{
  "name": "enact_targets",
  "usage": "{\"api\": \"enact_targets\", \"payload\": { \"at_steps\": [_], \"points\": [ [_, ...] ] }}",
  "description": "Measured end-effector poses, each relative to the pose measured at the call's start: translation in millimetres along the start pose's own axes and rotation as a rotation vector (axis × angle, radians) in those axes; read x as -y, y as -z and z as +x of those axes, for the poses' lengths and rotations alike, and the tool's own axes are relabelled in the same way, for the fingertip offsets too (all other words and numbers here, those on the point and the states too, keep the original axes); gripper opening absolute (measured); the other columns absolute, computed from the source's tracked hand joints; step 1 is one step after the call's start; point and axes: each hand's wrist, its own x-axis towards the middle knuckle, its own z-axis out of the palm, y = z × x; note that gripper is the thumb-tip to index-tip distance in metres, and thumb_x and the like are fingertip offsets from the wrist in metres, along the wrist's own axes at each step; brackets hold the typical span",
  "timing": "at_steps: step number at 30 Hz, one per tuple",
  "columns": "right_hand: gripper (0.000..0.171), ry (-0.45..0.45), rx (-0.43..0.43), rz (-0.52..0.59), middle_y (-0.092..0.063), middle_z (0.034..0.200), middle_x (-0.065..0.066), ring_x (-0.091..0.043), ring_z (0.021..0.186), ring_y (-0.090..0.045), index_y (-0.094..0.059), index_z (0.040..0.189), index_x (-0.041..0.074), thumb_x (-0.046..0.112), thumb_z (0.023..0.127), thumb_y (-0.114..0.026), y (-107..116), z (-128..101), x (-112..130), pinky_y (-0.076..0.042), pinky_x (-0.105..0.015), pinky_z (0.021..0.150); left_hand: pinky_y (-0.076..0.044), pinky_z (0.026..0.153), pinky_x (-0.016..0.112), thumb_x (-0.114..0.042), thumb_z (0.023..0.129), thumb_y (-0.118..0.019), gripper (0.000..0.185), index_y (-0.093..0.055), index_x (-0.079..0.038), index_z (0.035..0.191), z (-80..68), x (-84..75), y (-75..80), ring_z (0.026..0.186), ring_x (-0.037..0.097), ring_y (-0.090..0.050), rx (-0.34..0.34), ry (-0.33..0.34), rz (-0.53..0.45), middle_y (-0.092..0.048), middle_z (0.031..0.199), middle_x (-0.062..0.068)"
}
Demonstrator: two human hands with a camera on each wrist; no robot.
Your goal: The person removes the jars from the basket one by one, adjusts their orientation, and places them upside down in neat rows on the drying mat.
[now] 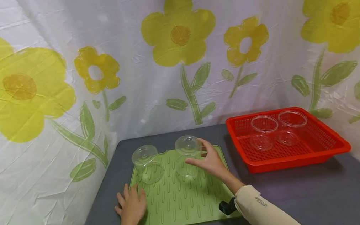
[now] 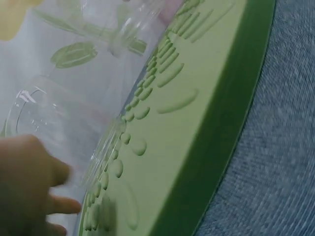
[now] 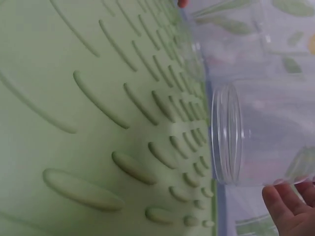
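A clear plastic jar (image 1: 188,167) is upside down at the middle of the green mat (image 1: 175,211), its threaded rim close over the surface in the right wrist view. My right hand (image 1: 210,161) grips this jar from the right, thumb in front and fingers behind. A second clear jar (image 1: 146,165), also mouth down, stands on the mat's left part. Spread fingers show on my left hand (image 1: 131,204), which lies at the mat's left edge, just in front of the second jar, and holds nothing.
To the right, a red plastic basket (image 1: 287,162) holds two more clear jars (image 1: 262,134). The mat lies on a dark grey table (image 1: 286,192). Behind the table hangs a white curtain (image 1: 137,105) with painted yellow flowers.
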Motion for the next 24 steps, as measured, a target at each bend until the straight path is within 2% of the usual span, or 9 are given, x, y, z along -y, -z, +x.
{"api": "enact_targets", "payload": {
  "at_steps": [3, 5, 17, 24],
  "points": [
    [0.095, -0.015, 0.003, -0.026, -0.045, 0.156, -0.013, -0.036, 0.131, -0.054, -0.039, 0.156, 0.015, 0.035, 0.079, -0.090, -8.4, 6.9, -2.2, -0.051, -0.053, 0.106, 0.024, 0.102, 0.083, -0.032, 0.107, -0.042, 0.065, -0.024, 0.004, 0.158, 1.9, 0.7, -3.0, 0.147, 0.061, 0.023, 0.112, 0.034, 0.033, 0.010, 0.165, 0.032],
    [0.096, -0.017, 0.012, -0.036, -0.044, 0.157, -0.013, -0.036, 0.133, -0.053, -0.038, 0.156, 0.014, 0.034, 0.078, -0.090, -13.5, 11.6, -4.5, -0.050, -0.053, 0.108, 0.028, 0.101, 0.082, -0.032, 0.105, -0.046, 0.070, -0.019, 0.005, 0.159, 2.1, -0.4, -4.0, 0.146, 0.061, 0.024, 0.151, 0.053, 0.048, 0.013, 0.165, 0.032],
    [0.098, -0.014, 0.034, -0.041, -0.040, 0.159, -0.018, -0.040, 0.139, -0.049, -0.033, 0.158, 0.007, 0.033, 0.081, -0.088, -28.2, 18.4, -13.2, -0.047, -0.055, 0.111, 0.029, 0.101, 0.081, -0.032, 0.105, -0.048, 0.073, -0.016, 0.004, 0.160, 3.0, -1.5, -6.7, 0.146, 0.061, 0.024, 0.172, 0.070, 0.054, 0.014, 0.165, 0.032],
    [0.101, -0.012, 0.060, -0.115, -0.039, 0.160, -0.020, -0.042, 0.137, -0.050, -0.031, 0.159, 0.008, 0.038, 0.081, -0.088, -33.2, 18.6, -14.0, -0.051, -0.056, 0.104, 0.030, 0.100, 0.080, -0.033, 0.105, -0.047, 0.073, -0.015, 0.004, 0.160, 0.7, -0.2, -7.4, 0.146, 0.060, 0.025, 0.177, 0.080, 0.056, 0.015, 0.165, 0.032]
  ]
}}
